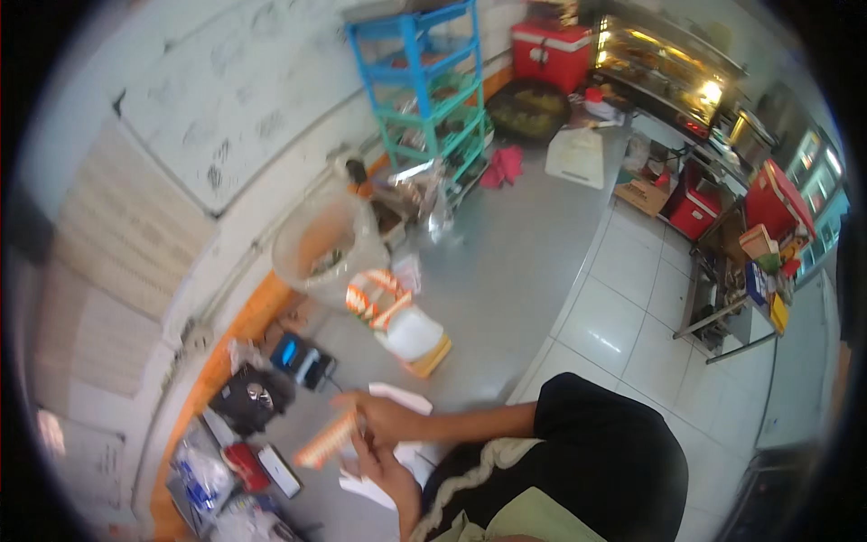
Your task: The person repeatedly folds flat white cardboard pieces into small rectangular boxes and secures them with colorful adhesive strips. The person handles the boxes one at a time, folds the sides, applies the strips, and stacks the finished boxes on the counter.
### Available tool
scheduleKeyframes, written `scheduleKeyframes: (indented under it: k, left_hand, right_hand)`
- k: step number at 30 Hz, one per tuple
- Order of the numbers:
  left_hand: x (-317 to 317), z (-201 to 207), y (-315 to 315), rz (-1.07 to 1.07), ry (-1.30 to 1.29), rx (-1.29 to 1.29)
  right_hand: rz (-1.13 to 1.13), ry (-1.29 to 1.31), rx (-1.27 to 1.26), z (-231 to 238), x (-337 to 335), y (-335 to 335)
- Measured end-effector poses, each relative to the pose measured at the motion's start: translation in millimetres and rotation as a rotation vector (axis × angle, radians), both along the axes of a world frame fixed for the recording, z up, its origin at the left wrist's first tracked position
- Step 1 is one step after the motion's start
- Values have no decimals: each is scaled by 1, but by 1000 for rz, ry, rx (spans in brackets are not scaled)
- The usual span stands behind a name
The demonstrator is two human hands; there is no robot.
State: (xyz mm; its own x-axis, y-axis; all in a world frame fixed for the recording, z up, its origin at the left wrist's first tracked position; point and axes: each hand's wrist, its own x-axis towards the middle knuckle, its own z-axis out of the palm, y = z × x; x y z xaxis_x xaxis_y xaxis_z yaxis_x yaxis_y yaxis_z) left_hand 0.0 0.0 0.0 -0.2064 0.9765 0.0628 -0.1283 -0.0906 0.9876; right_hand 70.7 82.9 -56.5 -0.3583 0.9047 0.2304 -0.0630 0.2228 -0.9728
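Just off the fingers of my right hand [386, 420], an orange-and-white printed card piece [325, 442] points away toward the left, held up over the table [506, 303]. Those fingers look clamped on its near end; the fingers of my left hand [388, 471] curl in right against it, but blur keeps me from telling whether they grip or only touch.

As for progress, I judge the work to be partway: the printed piece is picked up and in hand, not yet set down. Below and around the fingers, white card [400, 395] lies spread out with its flaps open, so I read that part as unfinished. Whether the piece I hold is fully shaped — too smeared to say.

Farther out, above the fingers in view, sits a white pile [414, 334] with a yellowish edge, and touching it another orange-and-white printed item [363, 298]; I cannot tell if that one is complete. Beyond them stands a translucent tub [365, 242]. Left of the fingers — near, but clear of them — are a device with a blue screen [289, 350] and a black bundle [244, 402].
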Motion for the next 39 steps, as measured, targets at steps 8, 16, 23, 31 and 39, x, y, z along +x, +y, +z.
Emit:
scheduleKeyframes:
  k: [8, 16, 23, 31, 39]
  left_hand:
    - [-54, -19, 11, 292, 569, 288]
    - [-17, -48, 29, 210, -248, -224]
    - [18, -83, 47, -186, 157, -51]
    - [39, -142, 165, -226, 563, 212]
    - [43, -182, 176, -468, 158, 118]
  right_hand:
    - [-43, -296, 17, 32, 47, -2]
    - [-39, -270, -9, 8, 70, -28]
    - [-506, -240, -158, -14, 124, -28]
    - [-501, -131, -452, -13, 202, 53]
    - [-501, -321, -286, -41, 153, 144]
